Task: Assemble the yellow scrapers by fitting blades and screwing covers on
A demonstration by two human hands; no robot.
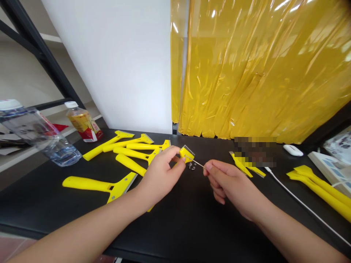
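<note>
Yellow plastic scrapers (98, 184) lie finished-looking across the black counter (192, 226). The left hand's (161, 175) fingers clamp a small yellow scraper head (187, 154); the right hand's (233, 180) fingers pinch a thin steel pin (195, 162). Loose screws (191, 166) remain on the counter below.

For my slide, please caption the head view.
Left hand holds a yellow scraper head; right hand, a thin screwdriver over small screws.

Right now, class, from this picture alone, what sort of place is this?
Probably a small assembly workshop: many yellow-handled scrapers on a black workbench, loose tiny screws, and a yellow plastic strip curtain behind.
</note>
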